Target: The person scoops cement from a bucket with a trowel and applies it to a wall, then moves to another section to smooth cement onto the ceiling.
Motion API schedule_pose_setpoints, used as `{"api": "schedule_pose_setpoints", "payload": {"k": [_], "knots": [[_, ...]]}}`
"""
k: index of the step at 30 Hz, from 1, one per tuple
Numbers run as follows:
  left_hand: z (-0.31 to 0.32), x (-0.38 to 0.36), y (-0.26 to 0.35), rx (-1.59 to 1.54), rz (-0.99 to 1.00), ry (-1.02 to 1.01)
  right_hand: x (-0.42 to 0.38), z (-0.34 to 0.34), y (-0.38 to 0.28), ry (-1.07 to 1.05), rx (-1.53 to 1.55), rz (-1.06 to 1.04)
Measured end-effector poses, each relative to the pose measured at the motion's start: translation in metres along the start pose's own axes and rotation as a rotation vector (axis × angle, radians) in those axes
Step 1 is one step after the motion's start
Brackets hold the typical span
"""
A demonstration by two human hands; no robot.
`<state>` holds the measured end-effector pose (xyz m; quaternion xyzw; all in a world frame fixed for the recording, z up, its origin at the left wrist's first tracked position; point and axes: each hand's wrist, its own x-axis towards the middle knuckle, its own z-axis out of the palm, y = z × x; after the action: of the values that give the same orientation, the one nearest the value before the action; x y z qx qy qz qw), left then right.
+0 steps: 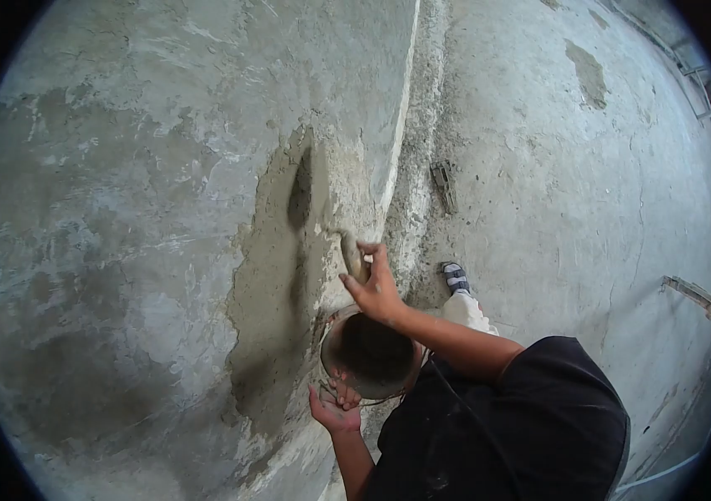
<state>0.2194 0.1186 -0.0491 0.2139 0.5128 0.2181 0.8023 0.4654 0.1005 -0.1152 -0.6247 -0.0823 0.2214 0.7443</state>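
Note:
My right hand (pixel 379 288) is closed around the worn handle of a trowel (pixel 354 255). The trowel's blade is seen nearly edge-on against the wall (pixel 147 184), over a darker patch of damp mortar (pixel 268 284) with ragged edges. Below that hand is a round bucket (pixel 335 355), tilted, its inside mostly in dark shadow. My left hand (pixel 337 409) grips the bucket's near rim, fingers curled over it and palm turned up. How much the bucket holds cannot be made out.
A rough, crumb-strewn strip (pixel 422 167) runs where wall meets concrete floor (pixel 539 209). A small dark piece of debris (pixel 444 187) lies beside it. My sandalled foot (pixel 456 278) stands nearby. A long wooden piece (pixel 702 302) is at the far right.

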Motion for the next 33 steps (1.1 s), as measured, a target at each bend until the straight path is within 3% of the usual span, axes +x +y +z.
{"api": "schedule_pose_setpoints", "payload": {"k": [2, 5, 7, 8, 11, 12, 17, 21, 24, 29, 33], "knots": [[0.003, 0.001, 0.000, -0.007, -0.004, -0.054, 0.020, 0.000, -0.001, 0.042, -0.048, -0.077], [0.019, 0.003, 0.000, 0.039, 0.016, 0.076, 0.037, 0.011, -0.004, 0.076, -0.060, -0.161], [0.019, 0.005, -0.001, 0.046, 0.030, 0.083, 0.035, 0.022, -0.004, -0.096, 0.062, -0.035], [0.016, 0.006, 0.000, 0.047, 0.028, 0.083, 0.029, 0.030, -0.006, -0.019, -0.070, -0.206], [0.012, 0.007, 0.003, 0.048, 0.004, -0.025, 0.007, 0.035, -0.005, -0.074, -0.085, -0.140], [0.015, 0.007, 0.003, 0.047, 0.010, -0.003, 0.000, 0.032, -0.007, -0.103, -0.006, -0.002], [0.010, 0.008, 0.001, 0.031, 0.018, 0.003, -0.001, 0.018, 0.005, -0.044, -0.112, -0.043], [0.014, 0.009, -0.005, 0.037, 0.032, 0.120, 0.025, 0.020, -0.004, 0.003, -0.218, -0.135], [0.011, 0.008, -0.007, 0.030, 0.020, 0.139, 0.026, 0.027, -0.004, -0.071, -0.096, -0.111], [0.017, 0.005, -0.010, 0.019, 0.000, 0.153, 0.001, -0.003, -0.004, -0.169, -0.155, -0.035], [0.014, 0.004, -0.015, 0.000, -0.014, 0.081, 0.013, -0.010, 0.000, -0.023, -0.156, -0.079]]}}
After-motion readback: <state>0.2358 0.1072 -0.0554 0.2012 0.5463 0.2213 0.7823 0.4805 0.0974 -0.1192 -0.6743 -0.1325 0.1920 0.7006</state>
